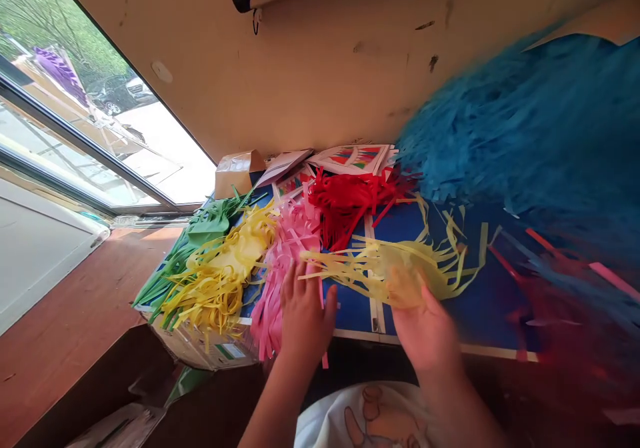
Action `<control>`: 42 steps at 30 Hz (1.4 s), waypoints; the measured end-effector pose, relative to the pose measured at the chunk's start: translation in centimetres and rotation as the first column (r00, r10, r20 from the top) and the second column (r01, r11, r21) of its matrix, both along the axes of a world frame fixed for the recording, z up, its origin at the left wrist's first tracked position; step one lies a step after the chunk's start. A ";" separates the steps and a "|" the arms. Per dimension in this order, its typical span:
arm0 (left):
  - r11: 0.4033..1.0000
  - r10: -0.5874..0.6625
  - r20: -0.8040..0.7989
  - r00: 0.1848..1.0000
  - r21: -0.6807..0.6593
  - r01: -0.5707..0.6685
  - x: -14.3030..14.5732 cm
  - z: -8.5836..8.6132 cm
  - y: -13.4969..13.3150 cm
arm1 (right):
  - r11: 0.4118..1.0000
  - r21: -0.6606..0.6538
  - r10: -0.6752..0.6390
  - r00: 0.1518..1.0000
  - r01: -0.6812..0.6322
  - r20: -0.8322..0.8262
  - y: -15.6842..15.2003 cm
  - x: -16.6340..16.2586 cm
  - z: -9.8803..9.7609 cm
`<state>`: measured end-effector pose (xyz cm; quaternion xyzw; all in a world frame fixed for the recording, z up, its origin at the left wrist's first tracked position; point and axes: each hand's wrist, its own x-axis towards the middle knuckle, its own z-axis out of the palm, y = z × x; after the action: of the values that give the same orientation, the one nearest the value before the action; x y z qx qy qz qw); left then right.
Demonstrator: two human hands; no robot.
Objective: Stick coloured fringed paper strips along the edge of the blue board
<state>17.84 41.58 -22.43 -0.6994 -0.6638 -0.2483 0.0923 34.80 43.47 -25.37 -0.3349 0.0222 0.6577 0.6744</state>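
Note:
A pale yellow fringed tissue piece point(406, 271) hangs spread above the blue tabletop, its thin strips trailing to both sides. My right hand point(425, 325) grips it near the middle, with fingers showing faintly through the sheet. Over the lower part of the pink fringed pile point(293, 235) is my left hand point(307, 311), fingers stretched and thumb apart. Strips of the yellow piece reach close to its fingertips; whether they touch I cannot tell. A red fringed bundle point(345, 205) lies behind. Left of the pink pile are a brighter yellow fringed pile point(220, 275) and a green one point(207, 228).
A large heap of blue shredded strips point(510, 128) fills the right side, blurred red strips below it. Printed sheets point(353, 159) and a small cardboard box point(234, 173) stand against the wall. An opened carton point(110, 381) sits low at left, near a window point(145, 148).

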 end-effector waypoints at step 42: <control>0.614 -0.779 -0.221 0.586 -0.456 0.644 5.6 -2.1 1.0 | 0.976 -0.148 -0.067 -0.866 -0.160 0.495 1.9 9.9 3.0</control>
<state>23.46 42.55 -24.52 -0.9478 -0.3189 -0.0023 -0.0011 44.72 45.32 -22.38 -0.6789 -0.7127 -0.0928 0.1500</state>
